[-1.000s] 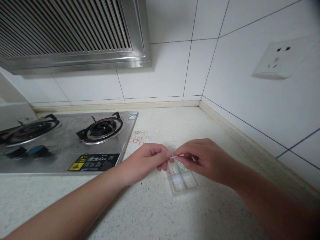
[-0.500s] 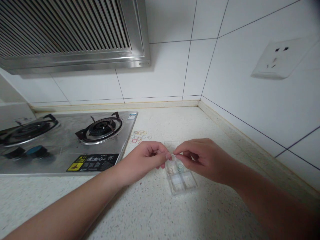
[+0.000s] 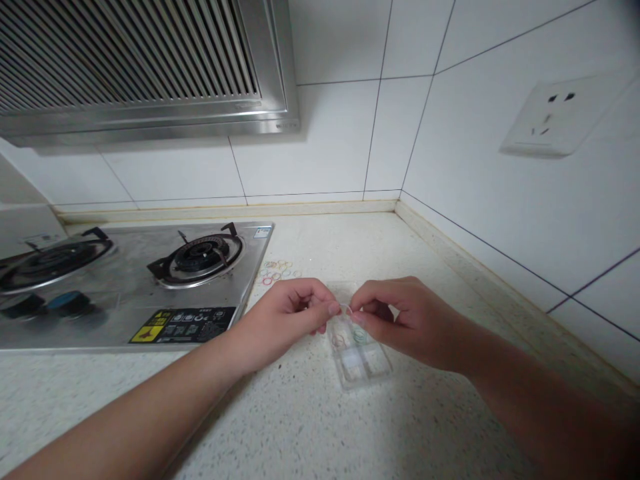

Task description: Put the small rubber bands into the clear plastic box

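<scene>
My left hand (image 3: 287,317) and my right hand (image 3: 400,319) meet fingertip to fingertip above a small clear plastic box (image 3: 361,357) with several compartments on the speckled countertop. Between the fingers of both hands is a small whitish elastic ring (image 3: 344,309), slack and looped. Two compartments of the box hold small rings, one reddish, one greenish. A loose heap of coloured small rings (image 3: 279,271) lies on the counter beyond my left hand, beside the stove's edge.
A steel gas stove (image 3: 125,287) with two burners fills the left of the counter. A range hood (image 3: 140,67) hangs above it. White tiled walls meet in the corner behind, and a wall socket (image 3: 555,117) sits on the right wall.
The ring was stretched into a thin line between my hands a second ago; my fingertips have come closer together and the ring has gone slack. The view has shifted slightly.
</scene>
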Tool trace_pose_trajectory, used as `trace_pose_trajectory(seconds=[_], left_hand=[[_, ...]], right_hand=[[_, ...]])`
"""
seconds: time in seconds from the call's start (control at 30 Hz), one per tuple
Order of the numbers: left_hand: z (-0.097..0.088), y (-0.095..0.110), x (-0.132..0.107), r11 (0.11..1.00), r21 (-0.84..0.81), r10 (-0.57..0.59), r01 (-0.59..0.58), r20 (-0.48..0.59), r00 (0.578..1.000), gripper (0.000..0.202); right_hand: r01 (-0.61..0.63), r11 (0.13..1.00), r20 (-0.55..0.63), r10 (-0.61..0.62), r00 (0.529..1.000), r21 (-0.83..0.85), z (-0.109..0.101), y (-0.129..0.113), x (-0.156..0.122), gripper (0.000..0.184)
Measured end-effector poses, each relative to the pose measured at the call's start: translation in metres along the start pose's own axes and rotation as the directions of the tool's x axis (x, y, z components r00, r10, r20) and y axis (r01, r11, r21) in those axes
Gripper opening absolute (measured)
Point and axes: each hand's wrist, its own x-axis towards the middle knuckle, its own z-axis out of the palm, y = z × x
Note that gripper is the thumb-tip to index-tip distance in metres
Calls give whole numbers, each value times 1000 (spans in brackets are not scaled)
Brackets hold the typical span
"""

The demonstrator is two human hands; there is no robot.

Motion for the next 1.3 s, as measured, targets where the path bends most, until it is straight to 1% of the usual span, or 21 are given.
trace_pose_trajectory(seconds=[0.17,0.3,0.47,0.57,0.7,0.97,1.17,1.3], left_hand=[[0,-1,1,999,-40,29,-29,6,1000,20],[0,0,1,998,-31,49,-48,15,999,19],[-1,-1,0,999,3,54,-54,55,997,21],[-1,-2,-1,999,22,34,-36,80,996,23],[0,-3,-2,999,32,-11,9,91,996,23],[-1,-1,-1,999,45,22,-24,59,998,22],[-1,0,-2,999,23,26,-27,32,999,22],[-1,1,-1,999,33,29,-30,21,999,23]], right_hand=[[-53,995,38,50,998,82,2,-2,1,15],[-74,991,-3,75,997,116,2,-4,2,13],[-61,992,-34,65,997,111,1,-5,2,12],[-76,991,-49,82,995,109,1,-5,2,16],[-80,990,-54,86,995,113,1,-4,2,16],[-86,990,-49,92,995,112,1,-4,1,15],[-82,990,-18,85,996,117,2,-3,2,8],[-71,992,-25,74,997,108,2,-3,1,8]])
